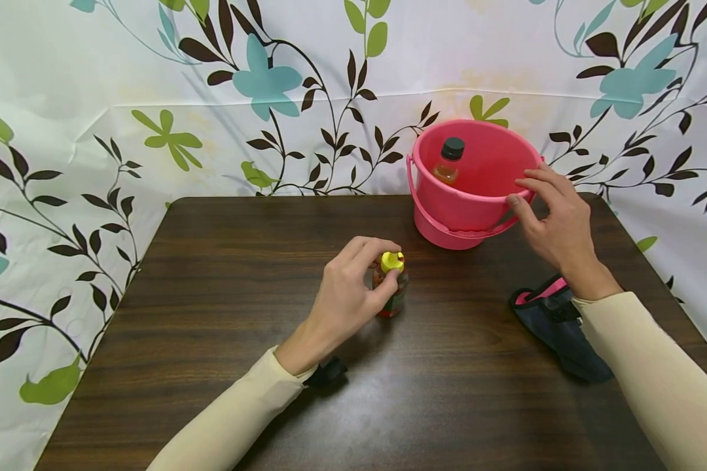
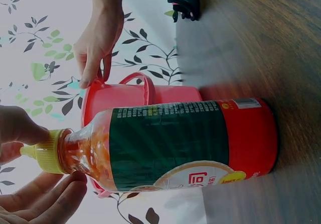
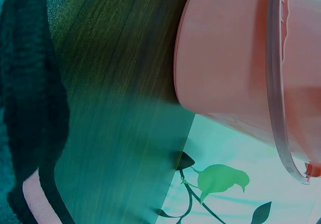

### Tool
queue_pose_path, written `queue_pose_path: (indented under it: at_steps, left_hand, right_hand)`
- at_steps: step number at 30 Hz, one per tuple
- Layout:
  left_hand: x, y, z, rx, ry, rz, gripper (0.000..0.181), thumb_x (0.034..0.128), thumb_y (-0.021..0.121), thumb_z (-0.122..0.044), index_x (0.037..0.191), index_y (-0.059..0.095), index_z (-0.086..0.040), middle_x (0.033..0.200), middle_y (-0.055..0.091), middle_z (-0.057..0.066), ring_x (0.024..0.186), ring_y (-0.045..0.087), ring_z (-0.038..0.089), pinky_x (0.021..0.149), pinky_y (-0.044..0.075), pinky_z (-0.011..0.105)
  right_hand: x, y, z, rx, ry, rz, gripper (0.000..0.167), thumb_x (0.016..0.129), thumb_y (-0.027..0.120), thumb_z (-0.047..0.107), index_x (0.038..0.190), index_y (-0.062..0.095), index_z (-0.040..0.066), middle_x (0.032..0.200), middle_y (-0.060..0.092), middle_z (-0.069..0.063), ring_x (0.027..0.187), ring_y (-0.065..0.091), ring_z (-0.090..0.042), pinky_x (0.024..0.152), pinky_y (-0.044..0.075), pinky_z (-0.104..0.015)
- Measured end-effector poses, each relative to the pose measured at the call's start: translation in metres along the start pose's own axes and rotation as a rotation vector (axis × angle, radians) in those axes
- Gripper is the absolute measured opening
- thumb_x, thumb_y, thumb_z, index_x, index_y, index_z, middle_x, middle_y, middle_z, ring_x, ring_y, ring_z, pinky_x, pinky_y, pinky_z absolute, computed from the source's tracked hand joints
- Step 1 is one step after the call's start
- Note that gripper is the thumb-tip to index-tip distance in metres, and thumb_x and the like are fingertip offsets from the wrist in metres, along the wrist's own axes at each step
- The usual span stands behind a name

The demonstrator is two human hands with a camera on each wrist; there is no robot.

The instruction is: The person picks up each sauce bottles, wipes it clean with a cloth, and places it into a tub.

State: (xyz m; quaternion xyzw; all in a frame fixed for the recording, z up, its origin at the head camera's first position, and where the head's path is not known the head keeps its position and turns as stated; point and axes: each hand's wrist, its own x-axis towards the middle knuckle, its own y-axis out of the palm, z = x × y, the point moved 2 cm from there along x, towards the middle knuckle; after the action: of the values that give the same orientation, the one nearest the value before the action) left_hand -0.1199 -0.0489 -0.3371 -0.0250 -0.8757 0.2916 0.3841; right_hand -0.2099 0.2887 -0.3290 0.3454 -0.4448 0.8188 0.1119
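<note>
My left hand (image 1: 350, 284) has its thumb and fingers about the yellow cap and neck of a sauce bottle (image 2: 170, 146). This bottle is clear with red-orange sauce and a green and red label, and stands upright at the table; whether its base touches the wood I cannot tell. At the right, my right hand (image 1: 556, 219) holds the near right rim of a pink bucket (image 1: 459, 216), thumb and fingers at the edge. Inside the bucket stands a small bottle (image 1: 448, 163) with a dark cap and amber contents. The right wrist view shows the bucket's side but not the hand.
A dark pouch-like fabric item (image 1: 565, 333) with pink lining lies under my right forearm. The dark wooden table (image 1: 224, 294) meets a leaf-patterned white cloth (image 1: 171, 78) behind it. The bucket's handle (image 3: 276, 78) hangs down its front side.
</note>
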Motion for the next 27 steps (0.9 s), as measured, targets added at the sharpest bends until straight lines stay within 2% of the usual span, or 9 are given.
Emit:
queue_pose_path:
  at_steps: [9,18,27]
  left_hand:
    - [0.005,-0.003,0.004,-0.04,-0.037,-0.018,0.026,0.0881,0.076,-0.002,0.113,0.07,-0.005,0.093,0.069,0.007,0.075,0.066,0.019,0.066,0.053,0.023]
    - [0.013,-0.008,0.005,-0.049,-0.036,-0.053,0.025,0.0884,0.074,-0.002,0.113,0.07,-0.005,0.093,0.071,0.007,0.077,0.067,0.019,0.068,0.055,0.025]
    - [0.027,-0.016,0.0,-0.059,-0.03,-0.066,0.025,0.0904,0.074,-0.005,0.115,0.071,-0.005,0.099,0.073,0.009,0.082,0.068,0.018,0.071,0.061,0.035]
  right_hand:
    - [0.0,0.0,0.0,0.005,-0.009,-0.006,0.045,0.098,0.074,0.032,0.13,0.072,0.0,0.143,0.066,-0.021,0.149,0.052,-0.035,0.119,0.045,-0.058]
    - [0.0,0.0,0.001,0.006,0.005,0.0,0.044,0.097,0.075,0.029,0.131,0.072,0.0,0.144,0.065,-0.02,0.15,0.051,-0.035,0.118,0.045,-0.059]
    - [0.0,0.0,0.001,0.003,0.013,0.004,0.045,0.098,0.075,0.031,0.131,0.072,0.001,0.145,0.065,-0.02,0.15,0.05,-0.034,0.119,0.044,-0.059]
